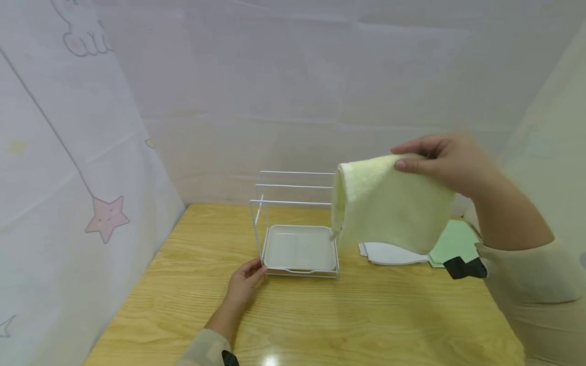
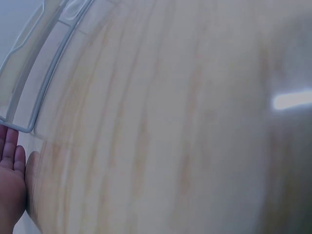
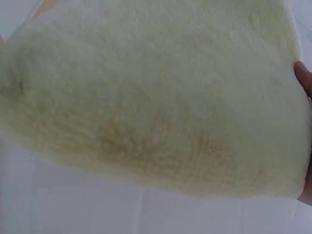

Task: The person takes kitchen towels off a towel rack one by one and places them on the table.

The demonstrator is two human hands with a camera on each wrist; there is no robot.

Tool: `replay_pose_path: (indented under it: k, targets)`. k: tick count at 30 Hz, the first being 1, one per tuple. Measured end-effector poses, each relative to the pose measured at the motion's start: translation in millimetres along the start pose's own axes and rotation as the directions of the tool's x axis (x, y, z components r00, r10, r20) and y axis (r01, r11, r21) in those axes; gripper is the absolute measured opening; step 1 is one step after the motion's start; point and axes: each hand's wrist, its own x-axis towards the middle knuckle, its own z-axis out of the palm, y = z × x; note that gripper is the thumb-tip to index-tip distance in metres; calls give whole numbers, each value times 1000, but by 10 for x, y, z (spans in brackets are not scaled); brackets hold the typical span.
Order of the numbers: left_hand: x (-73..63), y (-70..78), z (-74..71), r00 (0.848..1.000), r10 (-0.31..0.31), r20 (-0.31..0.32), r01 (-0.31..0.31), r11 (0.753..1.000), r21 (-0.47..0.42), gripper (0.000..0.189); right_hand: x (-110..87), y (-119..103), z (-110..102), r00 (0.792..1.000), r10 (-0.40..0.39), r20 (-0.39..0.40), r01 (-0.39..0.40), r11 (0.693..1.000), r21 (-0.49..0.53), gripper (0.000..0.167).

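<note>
My right hand (image 1: 453, 162) pinches the top edge of a folded pale yellow towel (image 1: 389, 203) between thumb and fingers. The towel hangs in the air beside the white wire rack (image 1: 293, 202), hiding its right end. It fills most of the right wrist view, with fingertips (image 3: 303, 78) at its right edge. My left hand (image 1: 243, 279) grips the rack's lower front left corner, thumb at the front and fingers at the side. In the left wrist view, fingers (image 2: 10, 146) lie against the rack's corner. A white tray (image 1: 299, 249) sits in the rack's base.
White folded cloth (image 1: 393, 254) and light green folded cloth (image 1: 453, 244) lie on the wooden table (image 1: 293, 315), right of the rack. Pale fabric curtains (image 1: 256, 91) stand behind and at both sides of the table.
</note>
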Motion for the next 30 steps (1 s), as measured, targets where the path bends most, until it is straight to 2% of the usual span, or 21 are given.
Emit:
replay_pose_path:
  k: [4, 13, 18, 25, 30]
  targets:
    - [13, 0, -16, 1000, 10, -6, -10, 1000, 6, 42, -115, 236, 106, 998, 49, 45, -49, 999, 0, 43]
    - [-27, 48, -40, 1000, -25, -3, 25, 999, 29, 43, -462, 678, 403, 993, 19, 118, -18, 1000, -11, 39]
    - [-20, 40, -50, 1000, -11, -6, 12, 999, 45, 44, -674, 908, 582, 991, 21, 132, -23, 1000, 10, 36]
    - [9, 10, -54, 1000, -17, 2, 17, 1000, 14, 45, -972, 1086, 827, 986, 85, 144, -95, 993, 67, 34]
    - [4, 17, -56, 1000, -30, 2, 30, 999, 15, 45, -1160, 1161, 938, 974, 125, 191, -146, 984, 101, 32]
